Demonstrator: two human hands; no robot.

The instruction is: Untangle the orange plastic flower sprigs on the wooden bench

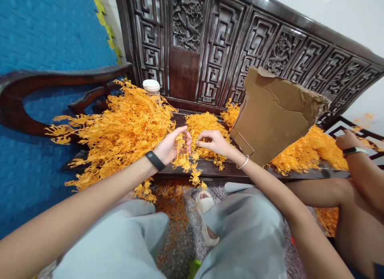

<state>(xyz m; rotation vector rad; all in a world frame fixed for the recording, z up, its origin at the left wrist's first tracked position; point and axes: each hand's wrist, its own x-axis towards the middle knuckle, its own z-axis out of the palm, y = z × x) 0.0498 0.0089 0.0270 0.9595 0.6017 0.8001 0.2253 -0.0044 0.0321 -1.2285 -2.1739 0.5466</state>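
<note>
Gripping an orange plastic sprig (183, 159) that hangs over the bench edge (216, 173), left hand (173, 146) is closed on its top; right hand (214, 142) pinches a small orange piece just beside it. Big sprig pile (120, 127) left, cardboard box (273, 115) right, co-worker's hand (348, 141) far right

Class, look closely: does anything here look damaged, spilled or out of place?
The brown cardboard sheet leaning on the carved dark wooden bench has a torn, ragged top edge. Orange plastic sprigs lie scattered on the speckled floor below the bench.
</note>
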